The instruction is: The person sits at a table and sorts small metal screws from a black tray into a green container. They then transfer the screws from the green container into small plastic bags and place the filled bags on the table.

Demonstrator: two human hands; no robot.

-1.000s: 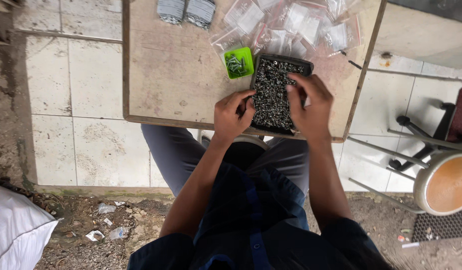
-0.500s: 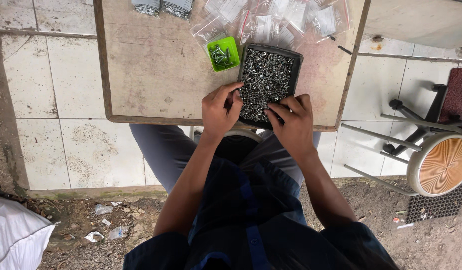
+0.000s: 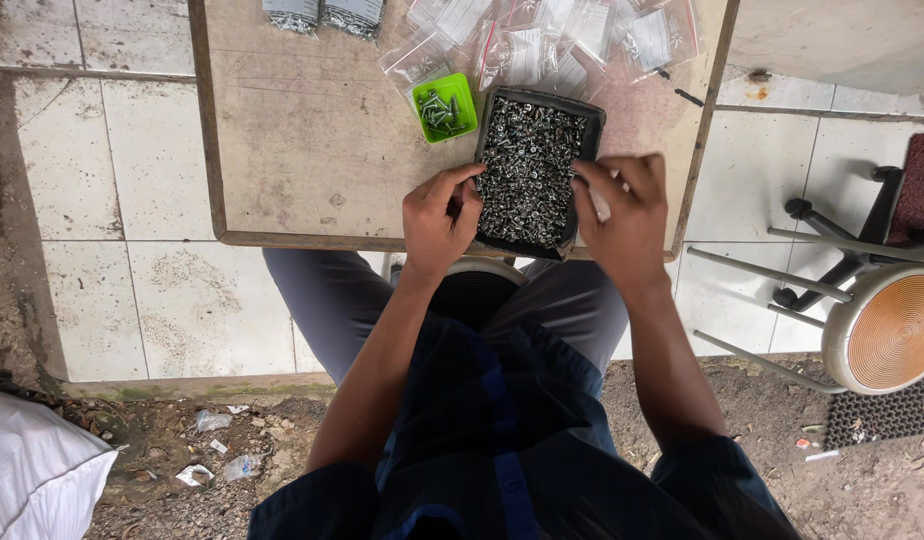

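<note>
Worn square wooden table point(image 3: 312, 150), edge-framed. At its five o'clock, black rectangular plastic tray point(image 3: 585, 120) heaped with small silver screws point(image 3: 527, 170). Left hand point(image 3: 439, 215) at tray's eight o'clock, fingers curled narrow into screws. Right hand point(image 3: 622, 215) at four o'clock, pinching small clear bag point(image 3: 600, 205). Small green square cup point(image 3: 444, 106) at ten o'clock.

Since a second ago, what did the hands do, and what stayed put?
The left hand slid from the black tray's near edge to its left side, fingers dipping into the screws. The right hand drew off the pile to the tray's right edge, pinching something small and pale. The tray, the green tub, the clear bags and the table kept their places.
</note>
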